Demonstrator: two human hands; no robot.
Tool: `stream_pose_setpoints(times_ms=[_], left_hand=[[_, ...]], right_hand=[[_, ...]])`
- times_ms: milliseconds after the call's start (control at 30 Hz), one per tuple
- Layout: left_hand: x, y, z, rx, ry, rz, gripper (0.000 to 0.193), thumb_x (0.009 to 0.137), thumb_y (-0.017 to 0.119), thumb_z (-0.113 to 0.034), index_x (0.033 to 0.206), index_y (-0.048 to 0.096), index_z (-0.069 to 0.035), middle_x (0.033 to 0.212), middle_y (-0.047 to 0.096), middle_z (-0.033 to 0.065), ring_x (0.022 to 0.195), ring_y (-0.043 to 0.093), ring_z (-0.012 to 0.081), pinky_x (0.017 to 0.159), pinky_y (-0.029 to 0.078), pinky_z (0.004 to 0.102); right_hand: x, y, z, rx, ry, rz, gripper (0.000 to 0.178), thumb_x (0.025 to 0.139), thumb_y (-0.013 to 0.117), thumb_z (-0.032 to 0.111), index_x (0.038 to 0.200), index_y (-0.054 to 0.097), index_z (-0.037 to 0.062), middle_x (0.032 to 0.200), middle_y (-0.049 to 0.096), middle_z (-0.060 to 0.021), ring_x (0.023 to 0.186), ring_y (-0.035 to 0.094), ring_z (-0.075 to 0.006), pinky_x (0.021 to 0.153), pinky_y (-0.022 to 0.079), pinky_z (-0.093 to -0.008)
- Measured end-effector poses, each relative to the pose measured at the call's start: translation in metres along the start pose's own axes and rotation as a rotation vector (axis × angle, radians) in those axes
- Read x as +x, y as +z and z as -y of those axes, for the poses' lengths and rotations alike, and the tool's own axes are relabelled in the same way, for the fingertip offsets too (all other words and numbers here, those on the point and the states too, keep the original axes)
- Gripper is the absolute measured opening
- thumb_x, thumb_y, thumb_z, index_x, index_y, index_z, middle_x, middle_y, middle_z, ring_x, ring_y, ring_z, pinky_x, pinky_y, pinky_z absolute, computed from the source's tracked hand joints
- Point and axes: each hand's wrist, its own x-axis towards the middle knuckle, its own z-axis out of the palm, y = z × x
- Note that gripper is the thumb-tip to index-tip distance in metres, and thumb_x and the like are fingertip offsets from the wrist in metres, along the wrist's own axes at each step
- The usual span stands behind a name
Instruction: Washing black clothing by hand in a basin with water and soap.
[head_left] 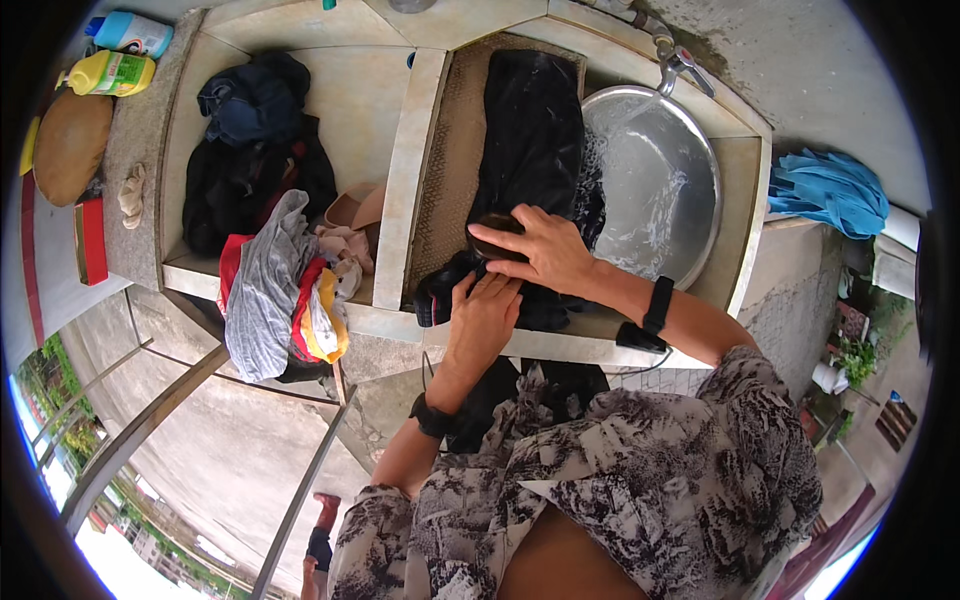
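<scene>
Both your left hand (pixel 484 318) and your right hand (pixel 552 250) are at the near part of the black garment (pixel 532 130). Your right hand's fingers are partly bent around a dark oval object (pixel 490 238) that rests against the garment. Your left hand lies palm down, its fingers nearly straight; you cannot tell whether it pinches any cloth. The garment is stretched lengthwise over a textured slab (pixel 448 140). Just right of the garment, a metal basin (pixel 692 160) holds water, with a tap (pixel 676 66) above its far edge. Left of the garment, past a tiled divider (pixel 412 170), lie dark clothes (pixel 250 100); a grey cloth (pixel 262 300) hangs nearer you. Farthest left of it stands a yellow bottle (pixel 108 74).
</scene>
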Motion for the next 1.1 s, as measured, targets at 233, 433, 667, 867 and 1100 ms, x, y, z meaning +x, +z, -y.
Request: stream_pose_setpoints(times_ms=[233,433,667,867,1100], left_hand=[[0.013,0.004,-0.011,-0.010,0.077,-0.051,0.029,0.088,0.059,-0.016,0.115,0.065,-0.008,0.130,0.059,0.0053,0.124,0.051,0.0176,0.103,0.033,0.0416],[0.014,0.000,0.001,-0.033,-0.008,0.032,0.030,0.086,0.060,-0.016,0.115,0.065,-0.007,0.127,0.060,0.0056,0.123,0.052,0.0184,0.102,0.034,0.0420],[0.002,0.009,0.001,0.009,-0.038,-0.062,0.029,0.086,0.059,-0.016,0.113,0.066,-0.009,0.132,0.057,0.0035,0.127,0.047,0.0151,0.105,0.030,0.0398],[0.025,-0.003,0.001,-0.034,0.017,-0.028,0.032,0.085,0.064,-0.020,0.115,0.064,-0.011,0.123,0.061,0.0027,0.121,0.052,0.0171,0.099,0.034,0.0394],[0.047,-0.010,0.025,0.164,-0.186,-0.280,0.081,0.070,0.077,-0.021,0.139,0.038,-0.002,0.125,0.047,0.0144,0.112,0.047,0.0313,0.091,0.041,0.0412]], right_hand=[[0.118,-0.066,-0.144,-0.369,0.487,-0.380,0.050,0.088,0.051,0.057,0.132,0.054,0.0336,0.096,0.056,-0.0151,0.086,0.060,-0.0326,0.071,0.050,-0.0409],[0.017,-0.010,-0.019,0.093,0.125,-0.135,0.050,0.087,0.061,0.049,0.132,0.056,0.0273,0.099,0.053,-0.0154,0.089,0.059,-0.0277,0.071,0.050,-0.0363],[0.132,-0.047,-0.085,-0.296,0.343,-0.254,0.048,0.084,0.061,0.045,0.131,0.055,0.0323,0.097,0.056,-0.0131,0.081,0.058,-0.0303,0.067,0.049,-0.0423],[0.173,-0.051,-0.167,-0.302,0.362,-0.221,0.060,0.081,0.060,0.056,0.131,0.056,0.0225,0.140,0.044,-0.0171,0.122,0.050,-0.0347,0.096,0.045,-0.0435],[0.141,-0.046,-0.133,-0.092,0.426,-0.178,0.070,0.074,0.070,0.035,0.138,0.041,0.0392,0.118,0.051,-0.0174,0.111,0.055,-0.0376,0.091,0.046,-0.0460]])
